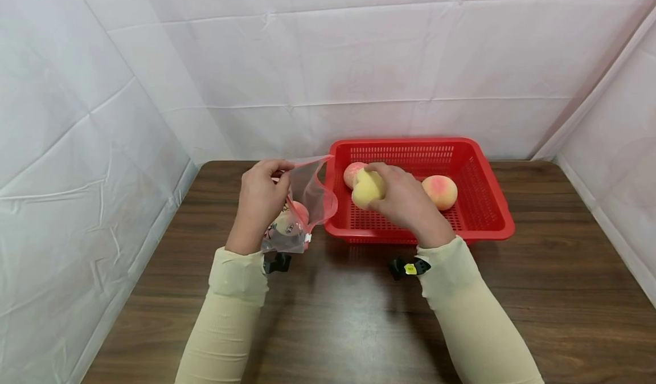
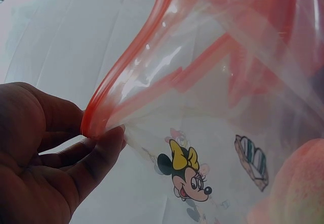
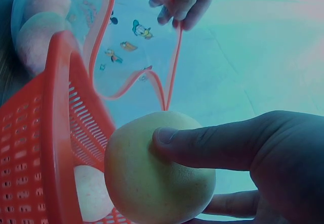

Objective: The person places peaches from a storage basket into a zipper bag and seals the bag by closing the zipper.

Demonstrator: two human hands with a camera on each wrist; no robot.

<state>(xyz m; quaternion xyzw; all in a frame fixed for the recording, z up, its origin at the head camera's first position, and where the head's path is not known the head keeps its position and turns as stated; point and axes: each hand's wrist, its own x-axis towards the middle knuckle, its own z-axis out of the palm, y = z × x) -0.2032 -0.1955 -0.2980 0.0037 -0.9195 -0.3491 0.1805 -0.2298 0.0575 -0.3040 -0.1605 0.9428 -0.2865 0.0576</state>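
A clear zip bag [image 1: 314, 193] with a pink-red zip edge and cartoon prints hangs gaping from my left hand [image 1: 262, 199]. Thumb and fingers pinch the bag's zip edge [image 2: 96, 115] in the left wrist view. Peaches [image 3: 43, 42] lie low inside the bag, seen through the plastic. My right hand [image 1: 405, 199] grips a yellow peach [image 1: 368, 188] over the left part of the red basket [image 1: 499, 219]. In the right wrist view the thumb presses on the near side of this peach [image 3: 147, 183], and the bag's mouth is just beyond it.
Inside the basket, one pink peach [image 1: 352, 173] sits at the left and another peach [image 1: 439, 192] toward the middle right. The basket stands on a brown wooden table [image 1: 348, 327], close to a white cloth backdrop [image 1: 359, 59]. Its left rim borders the bag.
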